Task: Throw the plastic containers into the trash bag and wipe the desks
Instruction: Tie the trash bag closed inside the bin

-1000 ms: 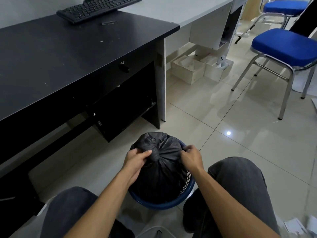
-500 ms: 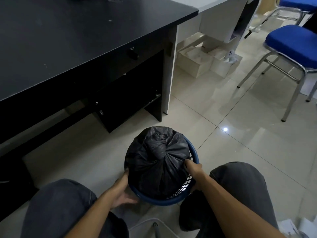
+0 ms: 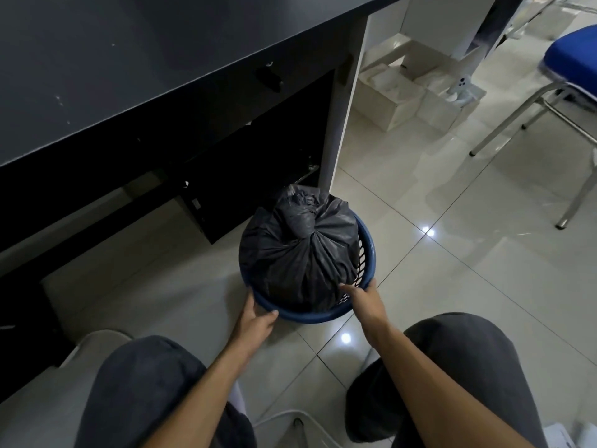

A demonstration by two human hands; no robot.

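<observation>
Left hand point(image 3: 255, 321): pressing a fairly wide grip against the outer wall of the blue round plastic basket point(image 3: 310, 316), thumb lying along the rim
Right hand point(image 3: 365, 302): pinching the same rim, fingers reaching inside onto the bag, thumb staying outside
Black plastic trash bag point(image 3: 300, 253): sitting knotted shut inside the basket and bulging above its rim; the throwing-away part is looking finished, with no loose containers showing
Edges: the basket is standing just beside the foot of the white side panel point(image 3: 342, 124), with a dark recess opening to its left
Open room: pale tiled floor point(image 3: 452, 253) is stretching away to the right
Black desk point(image 3: 129, 59): pale specks are dotting its top, so wiping is probably yet to come; no cloth is showing
Blue-cushioned metal chair point(image 3: 571, 59): standing well apart, far right
</observation>
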